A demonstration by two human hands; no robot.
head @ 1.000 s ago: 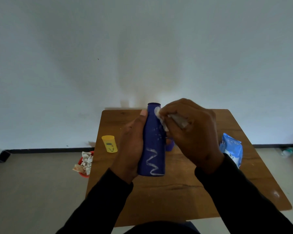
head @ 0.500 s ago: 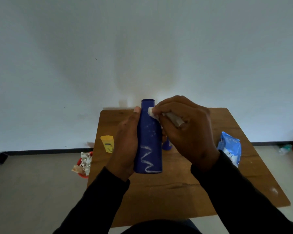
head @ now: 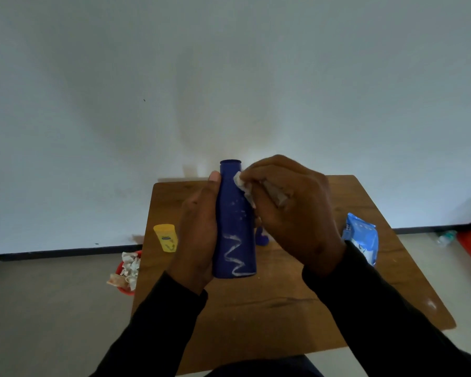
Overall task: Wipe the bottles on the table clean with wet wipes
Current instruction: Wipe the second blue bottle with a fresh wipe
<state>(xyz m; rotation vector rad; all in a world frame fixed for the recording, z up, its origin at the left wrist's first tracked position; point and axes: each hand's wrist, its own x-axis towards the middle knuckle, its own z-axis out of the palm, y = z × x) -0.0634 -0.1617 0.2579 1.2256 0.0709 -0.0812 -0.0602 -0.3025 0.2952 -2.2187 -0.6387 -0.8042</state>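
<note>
Right hand (head: 288,210): fingers curled, pinching a wadded wet wipe (head: 241,185) against the upper neck of the blue bottle (head: 234,227), likely to rub off its white specks. Left hand (head: 199,235): wrapped round the bottle's left side, thumb up near the cap, steadying it upright above the worktop (head: 297,303). White zigzag smear (head: 235,255): below both hands, not yet wiped. Small blue item (head: 262,238): behind the bottle, mostly hidden. Yellow cup (head: 166,237): left of the left hand. Wipes pack (head: 360,238): right of the right hand, within reach. Red bin (head: 127,270) of crumpled wipes: on the floor, beyond the left edge. Room: brown wooden worktop, pale wall, dark skirting.
</note>
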